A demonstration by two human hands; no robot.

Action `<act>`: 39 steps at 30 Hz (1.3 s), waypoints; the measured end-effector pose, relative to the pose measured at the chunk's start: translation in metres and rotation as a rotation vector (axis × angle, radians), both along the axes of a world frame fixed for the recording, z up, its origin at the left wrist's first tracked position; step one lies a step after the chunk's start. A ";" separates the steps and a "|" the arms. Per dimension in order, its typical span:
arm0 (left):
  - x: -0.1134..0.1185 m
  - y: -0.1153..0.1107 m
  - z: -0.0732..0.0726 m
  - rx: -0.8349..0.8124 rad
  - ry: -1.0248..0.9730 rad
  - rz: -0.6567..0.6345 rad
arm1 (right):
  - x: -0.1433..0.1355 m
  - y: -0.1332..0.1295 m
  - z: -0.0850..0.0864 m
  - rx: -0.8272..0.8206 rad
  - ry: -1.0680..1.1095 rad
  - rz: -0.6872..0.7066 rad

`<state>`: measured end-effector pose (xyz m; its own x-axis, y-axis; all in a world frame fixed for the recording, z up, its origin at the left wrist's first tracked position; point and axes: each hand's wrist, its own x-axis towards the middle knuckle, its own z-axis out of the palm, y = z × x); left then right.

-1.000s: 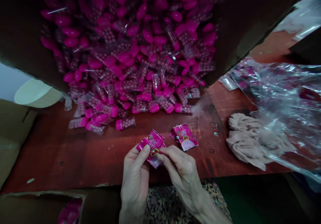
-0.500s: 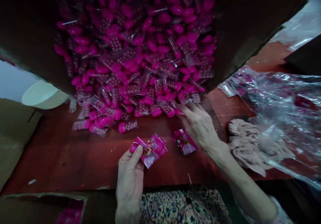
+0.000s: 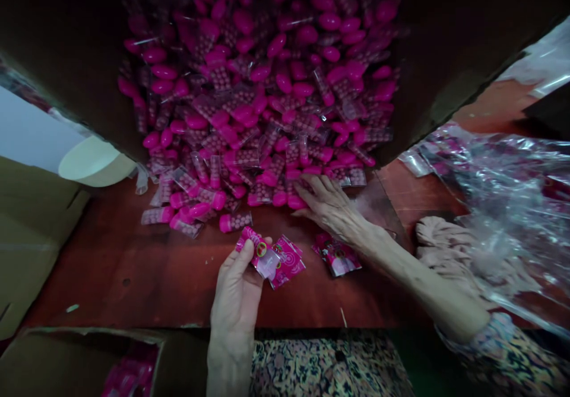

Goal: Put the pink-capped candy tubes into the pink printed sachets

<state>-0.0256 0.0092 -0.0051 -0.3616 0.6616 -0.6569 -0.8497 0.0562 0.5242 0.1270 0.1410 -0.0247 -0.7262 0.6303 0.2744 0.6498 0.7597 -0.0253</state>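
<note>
My left hand (image 3: 238, 284) pinches a pink printed packet (image 3: 267, 260) with a clear window, thumb on top. Another pink packet (image 3: 289, 256) lies just beside it on the red-brown tabletop. My right hand (image 3: 327, 204) reaches to the front edge of a large heap of small clear tubes (image 3: 249, 130) with bright pink caps and pale beads inside. Its fingers rest over tubes there; whether they grip one is hidden. Below the right forearm, more pink packets (image 3: 337, 256) lie on the table. A lone tube (image 3: 236, 222) sits in front of the heap.
Cardboard walls (image 3: 445, 47) flank the heap. Crumpled clear plastic (image 3: 512, 189) and a beige cloth (image 3: 445, 248) lie at right. A pale bowl (image 3: 93, 162) stands at left. An open carton (image 3: 57, 361) with pink items is at lower left.
My right hand has moved left along the front of the heap, and its fingers are spread more. My left hand's packet is tilted differently. The whole view has shifted slightly.
</note>
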 end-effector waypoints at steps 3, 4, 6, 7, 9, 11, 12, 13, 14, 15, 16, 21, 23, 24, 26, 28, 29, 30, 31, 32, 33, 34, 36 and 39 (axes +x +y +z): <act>-0.003 0.001 -0.002 -0.026 -0.004 0.025 | -0.008 -0.002 0.009 -0.026 -0.018 -0.016; -0.004 0.002 -0.003 -0.031 -0.007 0.035 | -0.010 -0.003 0.013 -0.050 -0.045 -0.033; -0.006 0.002 -0.003 -0.034 -0.014 0.058 | -0.015 -0.003 0.021 -0.104 -0.109 -0.076; -0.007 0.002 -0.003 -0.035 -0.017 0.067 | -0.018 -0.003 0.024 -0.127 -0.137 -0.096; -0.008 0.003 -0.002 -0.049 -0.021 0.082 | -0.020 -0.003 0.029 -0.150 -0.170 -0.117; -0.010 0.004 -0.001 -0.062 -0.023 0.097 | -0.022 -0.004 0.030 -0.164 -0.194 -0.130; -0.010 0.005 0.000 -0.069 -0.022 0.104 | -0.023 -0.005 0.030 -0.177 -0.204 -0.144; -0.011 0.006 0.000 -0.076 -0.021 0.112 | -0.025 -0.007 0.029 -0.190 -0.209 -0.164; -0.012 0.007 0.001 -0.080 -0.020 0.119 | -0.027 -0.009 0.027 -0.203 -0.209 -0.189; -0.013 0.008 0.001 -0.082 -0.020 0.126 | -0.030 -0.012 0.025 -0.215 -0.204 -0.218; -0.014 0.009 0.002 -0.082 -0.020 0.132 | -0.033 -0.014 0.023 -0.225 -0.194 -0.250; -0.017 0.012 0.004 -0.079 -0.025 0.144 | -0.050 -0.024 0.016 -0.257 -0.128 -0.369; -0.018 0.012 0.005 -0.071 -0.039 0.154 | -0.053 -0.023 0.013 -0.275 -0.112 -0.387; -0.018 0.013 0.006 -0.068 -0.046 0.160 | -0.053 -0.021 0.012 -0.283 -0.103 -0.393; -0.018 0.015 0.009 -0.066 -0.061 0.170 | -0.052 -0.017 0.011 -0.298 -0.078 -0.401; -0.018 0.017 0.013 -0.059 -0.067 0.176 | -0.051 -0.013 0.010 -0.315 -0.039 -0.409; -0.019 0.018 0.015 -0.051 -0.066 0.175 | -0.050 -0.010 0.010 -0.327 -0.014 -0.410; -0.019 0.019 0.017 -0.043 -0.064 0.174 | -0.048 -0.008 0.011 -0.343 0.014 -0.408; -0.019 0.021 0.019 -0.039 -0.060 0.174 | -0.046 -0.007 0.012 -0.364 0.045 -0.400; -0.019 0.022 0.021 -0.034 -0.055 0.174 | -0.044 -0.005 0.013 -0.391 0.077 -0.387; -0.019 0.023 0.023 -0.031 -0.051 0.176 | -0.041 -0.004 0.015 -0.424 0.112 -0.365; -0.019 0.024 0.025 -0.028 -0.048 0.178 | -0.037 -0.005 0.017 -0.461 0.145 -0.338; -0.019 0.026 0.028 -0.024 -0.041 0.181 | -0.029 -0.010 0.024 -0.539 0.206 -0.274; -0.017 0.029 0.031 -0.023 -0.033 0.191 | -0.018 -0.030 0.039 -0.806 0.449 -0.165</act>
<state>-0.0422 0.0383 0.0259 -0.4574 0.5680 -0.6842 -0.8626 -0.0964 0.4967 0.1087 0.1112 0.0144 -0.5423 0.8383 -0.0570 0.5496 0.3026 -0.7787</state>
